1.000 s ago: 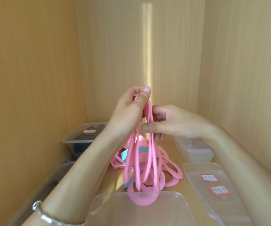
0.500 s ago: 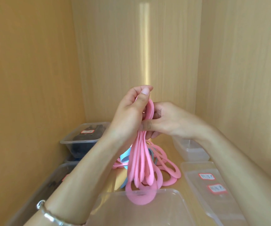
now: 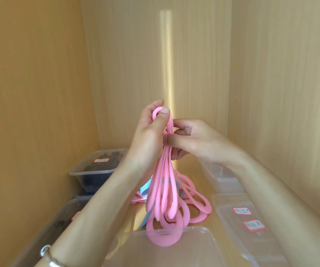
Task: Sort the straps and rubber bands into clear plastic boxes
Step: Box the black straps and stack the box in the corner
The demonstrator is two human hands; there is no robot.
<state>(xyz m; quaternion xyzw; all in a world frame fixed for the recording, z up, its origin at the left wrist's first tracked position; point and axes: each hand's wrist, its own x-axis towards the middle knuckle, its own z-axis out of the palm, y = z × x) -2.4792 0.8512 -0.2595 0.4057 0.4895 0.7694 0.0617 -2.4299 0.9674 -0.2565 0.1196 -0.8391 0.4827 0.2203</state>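
Inside a light wood cupboard: panelled walls left, back and right, a bright vertical streak of light down the back one, a pale shelf [image 3: 192, 168] below. Raised above the shelf, left hand [image 3: 149, 135], fingers curled upward, thumb pressed over the top bend of a bunch of pink rubber bands [image 3: 165, 189], grip tight round the loops. Silver bracelet [image 3: 48, 255] on that wrist. From the right and just lower, right hand [image 3: 199, 139], thumb laid flat across the bunch, other fingers folded behind it, grip pinching the same bands. Hanging straight down from both hands, the long loops, the lowest overlapping the far rim of a clear plastic box [image 3: 203, 231] at the near edge. Behind the bunch, on the shelf, more pink bands [image 3: 199, 206] in a loose heap, plus a blue band [image 3: 145, 189] half hidden by the left forearm. At back left, a clear box of dark items [image 3: 97, 170] with a red-edged label; nearer on that side, another box [image 3: 45, 234], mostly covered by the arm. To the right, a small clear box [image 3: 220, 180] and, closer, a clear lid or box [image 3: 238, 226] with two red-edged labels, writing too small to read.
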